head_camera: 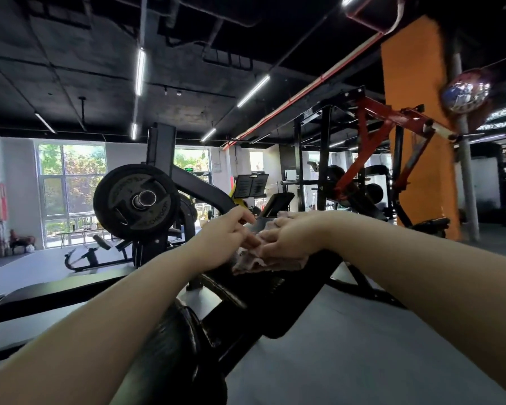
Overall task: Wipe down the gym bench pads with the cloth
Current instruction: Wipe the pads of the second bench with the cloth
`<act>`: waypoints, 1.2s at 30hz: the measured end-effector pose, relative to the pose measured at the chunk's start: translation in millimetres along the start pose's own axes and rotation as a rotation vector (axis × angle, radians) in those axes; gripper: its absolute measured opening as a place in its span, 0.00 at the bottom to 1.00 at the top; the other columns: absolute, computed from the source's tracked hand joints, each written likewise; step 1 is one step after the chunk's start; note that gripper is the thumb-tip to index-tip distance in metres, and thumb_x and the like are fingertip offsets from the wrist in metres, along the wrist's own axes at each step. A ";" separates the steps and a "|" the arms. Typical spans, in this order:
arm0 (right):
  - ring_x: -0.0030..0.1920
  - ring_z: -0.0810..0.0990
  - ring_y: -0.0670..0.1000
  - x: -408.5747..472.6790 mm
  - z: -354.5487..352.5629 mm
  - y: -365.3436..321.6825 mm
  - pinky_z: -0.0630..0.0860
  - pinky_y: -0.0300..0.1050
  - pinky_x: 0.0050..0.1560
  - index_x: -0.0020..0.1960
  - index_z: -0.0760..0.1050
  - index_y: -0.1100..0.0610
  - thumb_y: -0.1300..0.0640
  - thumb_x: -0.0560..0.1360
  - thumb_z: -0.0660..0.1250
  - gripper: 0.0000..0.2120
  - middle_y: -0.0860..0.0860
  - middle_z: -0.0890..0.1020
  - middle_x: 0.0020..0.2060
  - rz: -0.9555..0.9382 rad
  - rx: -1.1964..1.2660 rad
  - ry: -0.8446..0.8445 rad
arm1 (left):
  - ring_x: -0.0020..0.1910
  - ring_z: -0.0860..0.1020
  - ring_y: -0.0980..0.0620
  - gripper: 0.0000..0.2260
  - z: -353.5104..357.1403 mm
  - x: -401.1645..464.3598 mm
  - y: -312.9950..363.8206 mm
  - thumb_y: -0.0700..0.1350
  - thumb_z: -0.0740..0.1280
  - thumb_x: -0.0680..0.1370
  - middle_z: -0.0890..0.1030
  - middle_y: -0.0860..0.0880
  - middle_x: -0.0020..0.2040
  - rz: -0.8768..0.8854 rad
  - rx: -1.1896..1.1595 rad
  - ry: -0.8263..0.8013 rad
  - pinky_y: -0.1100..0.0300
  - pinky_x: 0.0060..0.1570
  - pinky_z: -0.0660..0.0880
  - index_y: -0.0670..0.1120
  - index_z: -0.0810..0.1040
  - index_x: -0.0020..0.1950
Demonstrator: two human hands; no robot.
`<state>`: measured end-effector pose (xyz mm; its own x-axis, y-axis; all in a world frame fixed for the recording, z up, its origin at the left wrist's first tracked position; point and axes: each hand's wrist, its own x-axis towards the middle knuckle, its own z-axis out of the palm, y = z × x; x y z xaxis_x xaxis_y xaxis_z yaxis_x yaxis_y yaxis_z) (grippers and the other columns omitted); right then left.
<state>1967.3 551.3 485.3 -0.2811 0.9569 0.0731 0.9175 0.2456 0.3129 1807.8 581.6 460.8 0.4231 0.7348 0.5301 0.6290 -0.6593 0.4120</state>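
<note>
Right now both my hands meet on the cloth [254, 260], a pale, crumpled rag bunched on the upper end of the dark bench [275, 311] pad. My right hand [289, 238] lies on top of it with the fingers curled down into the folds, gripping and pressing it against the pad. My left hand [227, 238] comes in from the side, and its fingertips look to be pinching a fold at the near edge, though the blur makes that less than certain.

I judge the cloth light, soft and floppy, likely to bunch under a push, so it wants a broad grip over the top of the wad instead of a corner pinch. The pad looks firm and smooth, so the rag should slide easily.

Much of the cloth is hidden under my right hand. My forearms cover the lower pad, so I cannot tell its condition. A weight plate [136, 201] stands behind to the left.
</note>
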 end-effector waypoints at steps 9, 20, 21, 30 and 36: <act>0.77 0.43 0.54 -12.5 -4.6 -0.7 0.47 0.57 0.74 0.77 0.53 0.44 0.40 0.81 0.48 0.25 0.48 0.50 0.77 -0.144 0.028 -0.017 | 0.49 0.80 0.52 0.07 -18.8 -9.0 17.3 0.42 0.54 0.82 0.83 0.48 0.50 -0.018 0.146 -0.183 0.56 0.55 0.75 0.50 0.70 0.54; 0.57 0.77 0.57 -10.4 -23.5 70.2 0.74 0.53 0.60 0.58 0.74 0.57 0.54 0.80 0.58 0.12 0.53 0.77 0.57 0.169 0.747 -0.021 | 0.73 0.57 0.59 0.20 4.2 1.4 56.0 0.53 0.48 0.83 0.61 0.57 0.74 0.084 0.294 -0.378 0.69 0.68 0.51 0.57 0.58 0.75; 0.50 0.78 0.54 -8.5 -22.8 72.9 0.74 0.51 0.55 0.54 0.74 0.56 0.54 0.81 0.55 0.11 0.51 0.77 0.52 0.175 0.815 -0.048 | 0.73 0.56 0.59 0.20 5.4 6.5 54.7 0.54 0.47 0.83 0.60 0.58 0.74 0.044 0.295 -0.389 0.68 0.68 0.50 0.56 0.58 0.75; 0.70 0.66 0.61 2.7 -15.2 100.8 0.56 0.61 0.71 0.75 0.60 0.49 0.37 0.80 0.38 0.30 0.58 0.67 0.71 0.108 0.979 -0.248 | 0.65 0.70 0.52 0.22 3.4 30.9 52.8 0.68 0.44 0.74 0.70 0.54 0.68 -0.032 0.131 -0.347 0.55 0.70 0.60 0.67 0.68 0.62; 0.72 0.61 0.64 21.0 -7.9 115.0 0.50 0.64 0.72 0.76 0.56 0.43 0.34 0.78 0.35 0.31 0.60 0.64 0.73 0.067 0.955 -0.316 | 0.73 0.62 0.51 0.20 5.5 45.6 49.0 0.71 0.42 0.65 0.63 0.54 0.74 -0.081 0.045 -0.438 0.45 0.73 0.55 0.80 0.69 0.48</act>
<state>2064.7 598.4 530.3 -0.2600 0.9366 -0.2348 0.8090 0.0786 -0.5826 1861.5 583.6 501.1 0.6017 0.7882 0.1293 0.6952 -0.5965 0.4012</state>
